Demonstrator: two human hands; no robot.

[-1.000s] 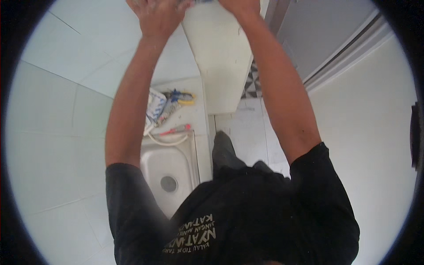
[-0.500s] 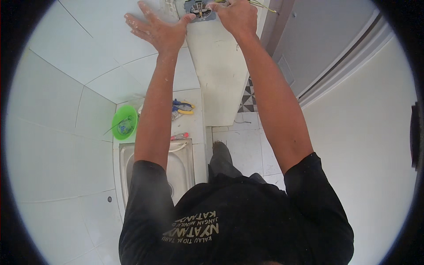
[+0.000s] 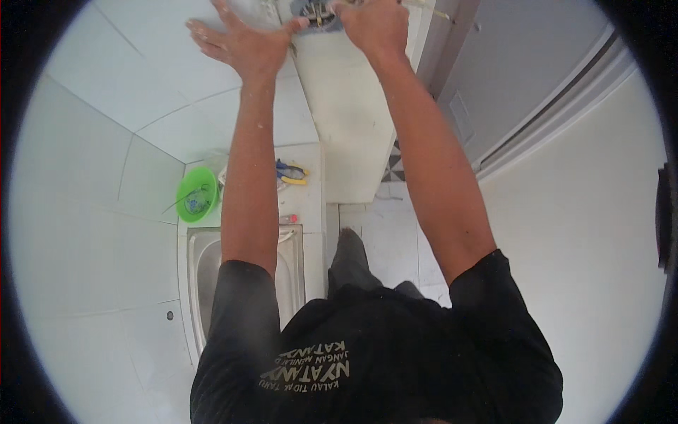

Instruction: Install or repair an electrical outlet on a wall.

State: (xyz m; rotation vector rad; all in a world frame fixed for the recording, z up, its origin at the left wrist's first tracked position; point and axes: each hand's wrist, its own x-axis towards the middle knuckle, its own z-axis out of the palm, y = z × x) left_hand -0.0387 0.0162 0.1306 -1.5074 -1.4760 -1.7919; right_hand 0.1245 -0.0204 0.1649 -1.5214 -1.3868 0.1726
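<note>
We had our left hand (image 3: 244, 44) spread flat, fingers wide, on the white tiled wall (image 3: 106, 177) — our right hand (image 3: 371, 25) closed around a thin pale wire (image 3: 424, 10) beside the grey wall socket opening (image 3: 316, 10) up high.

White tiled walls (image 3: 106, 212), steel sink (image 3: 201, 283) in white counter, pale tiled floor (image 3: 385, 240), grey door (image 3: 522, 63), bright daylight

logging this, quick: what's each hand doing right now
left hand: open, flat on the wall tile
right hand: closed at the wall box, contents unclear
</note>
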